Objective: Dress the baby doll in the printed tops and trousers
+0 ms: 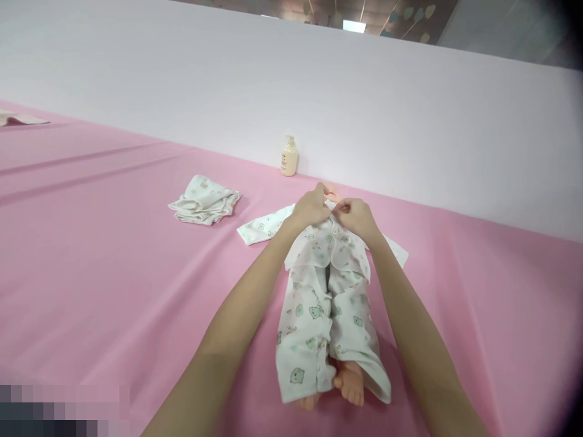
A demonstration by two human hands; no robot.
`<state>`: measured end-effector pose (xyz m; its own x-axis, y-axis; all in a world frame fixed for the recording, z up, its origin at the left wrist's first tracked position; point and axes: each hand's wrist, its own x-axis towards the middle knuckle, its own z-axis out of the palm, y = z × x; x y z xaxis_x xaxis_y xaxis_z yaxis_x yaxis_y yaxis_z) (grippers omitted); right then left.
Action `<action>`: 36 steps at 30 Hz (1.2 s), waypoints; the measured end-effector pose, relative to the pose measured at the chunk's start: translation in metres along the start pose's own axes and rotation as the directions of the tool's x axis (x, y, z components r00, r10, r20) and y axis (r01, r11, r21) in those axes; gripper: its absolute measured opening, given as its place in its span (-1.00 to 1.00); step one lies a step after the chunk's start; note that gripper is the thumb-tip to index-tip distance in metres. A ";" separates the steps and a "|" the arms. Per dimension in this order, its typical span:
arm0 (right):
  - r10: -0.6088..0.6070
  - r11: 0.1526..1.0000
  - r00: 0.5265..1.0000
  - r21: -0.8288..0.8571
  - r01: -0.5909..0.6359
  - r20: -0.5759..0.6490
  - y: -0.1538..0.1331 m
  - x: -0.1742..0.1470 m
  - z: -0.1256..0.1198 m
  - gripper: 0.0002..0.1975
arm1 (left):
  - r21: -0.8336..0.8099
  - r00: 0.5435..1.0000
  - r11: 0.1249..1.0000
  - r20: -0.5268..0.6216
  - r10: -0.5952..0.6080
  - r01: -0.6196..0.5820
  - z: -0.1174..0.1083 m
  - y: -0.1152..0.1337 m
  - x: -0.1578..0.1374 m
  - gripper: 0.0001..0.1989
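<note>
A baby doll lies on its back on a pink sheet, its bare foot (350,383) toward me and its head (333,193) mostly hidden behind my hands. It wears a white shirt (314,241) with small printed animals and matching trousers (306,321). At the collar, my left hand (312,205) has its fingers closed on the shirt's edge. Opposite it, my right hand (357,216) pinches the other front edge near the neck. The two shirt fronts meet there and part lower down. Both sleeves spread out sideways.
Left of the doll lies a folded white printed cloth (204,200). A cream pump bottle (288,158) stands by the white wall (182,79). Another pale cloth (20,118) is at the far left of the pink sheet (136,267).
</note>
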<state>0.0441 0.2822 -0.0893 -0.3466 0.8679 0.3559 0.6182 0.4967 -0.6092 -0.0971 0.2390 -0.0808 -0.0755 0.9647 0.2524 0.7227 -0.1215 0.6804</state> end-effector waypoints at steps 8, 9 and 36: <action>-0.078 0.948 0.996 -0.312 0.064 -0.034 -0.006 -0.004 0.011 -0.83 | -0.078 0.992 0.990 0.038 0.122 -0.119 -0.009 0.023 -0.010 -0.58; -0.080 0.955 0.996 -0.290 0.064 -0.043 -0.005 -0.003 0.011 -0.85 | -0.029 0.994 0.993 0.012 0.111 -0.111 -0.010 0.025 -0.010 -0.59; 0.039 0.998 0.998 -0.046 -0.042 -0.051 -0.013 -0.008 -0.008 -0.85 | 0.545 0.997 0.838 -0.057 0.046 -0.008 0.005 0.032 -0.009 -0.79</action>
<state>0.0443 0.2690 -0.0786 -0.2859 0.8852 0.3669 0.6638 0.4591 -0.5905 -0.0699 0.2273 -0.0654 -0.0810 0.9431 0.3225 0.9809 0.0180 0.1937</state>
